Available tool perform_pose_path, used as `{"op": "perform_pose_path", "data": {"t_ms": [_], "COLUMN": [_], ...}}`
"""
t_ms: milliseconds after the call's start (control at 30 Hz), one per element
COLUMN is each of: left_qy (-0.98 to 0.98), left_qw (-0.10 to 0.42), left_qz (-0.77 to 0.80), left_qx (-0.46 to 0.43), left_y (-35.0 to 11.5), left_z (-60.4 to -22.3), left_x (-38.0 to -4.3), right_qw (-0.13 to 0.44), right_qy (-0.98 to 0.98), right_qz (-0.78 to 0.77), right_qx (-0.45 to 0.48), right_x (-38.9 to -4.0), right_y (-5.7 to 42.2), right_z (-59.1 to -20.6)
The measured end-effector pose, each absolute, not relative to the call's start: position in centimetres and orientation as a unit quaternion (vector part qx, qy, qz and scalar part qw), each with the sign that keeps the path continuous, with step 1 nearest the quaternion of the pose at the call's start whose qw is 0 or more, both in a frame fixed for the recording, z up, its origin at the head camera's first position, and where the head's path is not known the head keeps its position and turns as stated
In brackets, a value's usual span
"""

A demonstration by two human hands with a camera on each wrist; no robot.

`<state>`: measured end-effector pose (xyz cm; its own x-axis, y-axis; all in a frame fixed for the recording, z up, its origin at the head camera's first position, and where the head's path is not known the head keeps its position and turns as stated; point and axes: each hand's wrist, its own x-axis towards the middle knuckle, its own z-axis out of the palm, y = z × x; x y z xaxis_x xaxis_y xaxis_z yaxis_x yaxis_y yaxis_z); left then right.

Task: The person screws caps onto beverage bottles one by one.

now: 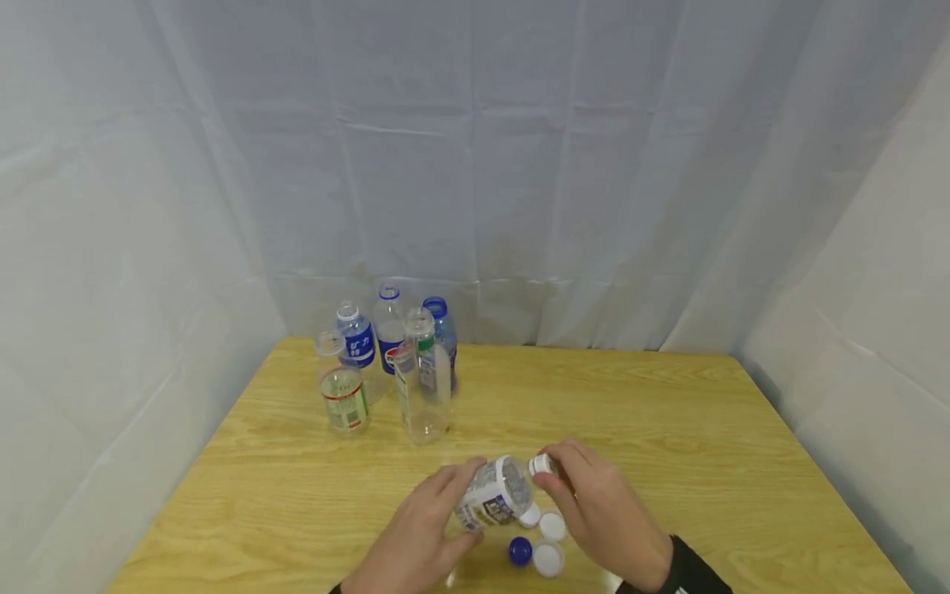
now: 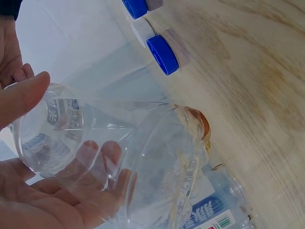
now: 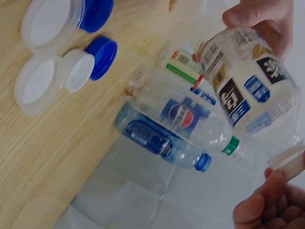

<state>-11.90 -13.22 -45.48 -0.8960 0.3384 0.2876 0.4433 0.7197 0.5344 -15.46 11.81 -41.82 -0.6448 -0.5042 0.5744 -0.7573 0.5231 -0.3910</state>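
Tilted on its side, a clear plastic bottle (image 1: 484, 503) with a white and dark label lies in my left hand (image 1: 426, 528), the thumb on one side and the fingers round the other. Its mouth end points right, toward my right hand (image 1: 604, 511). The thumb and fingers of that hand pinch a white cap (image 1: 542, 464) right at the bottle's mouth. In the right wrist view the bottle's label (image 3: 248, 81) faces the camera, and the cap (image 3: 290, 164) shows between the fingertips at lower right. The bottle's base shows see-through in the left wrist view.
Several uncapped bottles (image 1: 345, 400) stand in a group at the back left of the wooden table (image 1: 631, 404). Loose white caps (image 1: 549, 558) and a blue cap (image 1: 520, 551) lie on the table below the hands. A pale sheet (image 1: 519, 165) hangs behind the table.
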Motion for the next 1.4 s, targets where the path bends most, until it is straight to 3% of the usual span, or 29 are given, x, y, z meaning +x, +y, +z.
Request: {"op": "perform_pose_path", "data": {"t_ms": [167, 300, 567, 700, 1400], "left_qy": [-0.925, -0.921, -0.909, -0.911, -0.916], "left_qw": [0.084, 0.081, 0.031, 0.022, 0.019], "left_qz": [-0.305, -0.315, -0.338, -0.334, -0.322], "left_qx": [-0.21, -0.215, -0.241, -0.242, -0.238], "left_y": [-13.1, -13.4, -13.7, -13.7, -13.9], "left_z": [-45.5, -45.4, -45.2, -45.3, -45.5], "left_x": [-12.0, -12.0, -12.1, -12.0, -12.1], "right_qw": [0.158, 0.16, 0.329, 0.367, 0.333], "right_qy": [-0.866, -0.847, -0.785, -0.772, -0.787], "right_qz": [0.349, 0.345, 0.18, 0.138, 0.154], "right_qx": [0.32, 0.37, 0.493, 0.501, 0.496], "right_x": [-15.1, -15.6, -17.4, -17.8, -18.1], "right_y": [11.5, 12.1, 13.4, 13.5, 14.3], "right_z": [-41.4, -41.5, -42.1, -42.2, -43.0]}}
